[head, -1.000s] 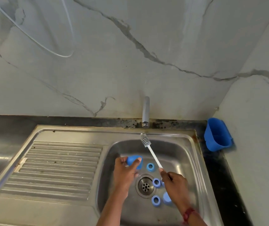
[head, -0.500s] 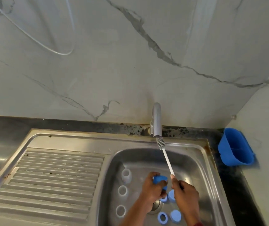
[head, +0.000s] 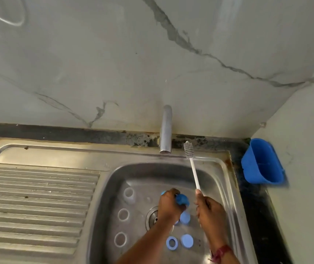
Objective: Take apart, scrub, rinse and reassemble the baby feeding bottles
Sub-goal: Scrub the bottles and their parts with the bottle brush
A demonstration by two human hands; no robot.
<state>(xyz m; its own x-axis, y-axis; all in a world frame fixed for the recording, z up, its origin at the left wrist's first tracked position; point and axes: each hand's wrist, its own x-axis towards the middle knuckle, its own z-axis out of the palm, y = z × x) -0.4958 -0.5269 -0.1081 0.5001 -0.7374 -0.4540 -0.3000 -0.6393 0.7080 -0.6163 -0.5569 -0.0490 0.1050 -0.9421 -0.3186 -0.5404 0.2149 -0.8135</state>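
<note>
Over the steel sink basin (head: 221, 180), my left hand (head: 169, 206) grips a blue bottle cap (head: 182, 199). My right hand (head: 209, 212) holds the white handle of a thin bottle brush (head: 192, 168), whose bristle head points up beside the tap. Three clear bottles (head: 123, 214) stand open-mouthed in a column on the basin's left. A blue screw ring (head: 171, 243) and two light-blue caps (head: 187, 241) lie on the basin floor near the drain (head: 152, 216).
The steel tap spout (head: 165, 130) hangs over the basin's back edge. A ribbed draining board (head: 36, 202) lies to the left. A blue plastic holder (head: 262, 162) hangs on the right wall above the dark counter. Marble walls rise behind and to the right.
The view has tilted and shifted, bringing the three clear bottles into sight. My right hand has swung the brush rightward, from in front of the tap to its right. My left hand keeps the blue cap.
</note>
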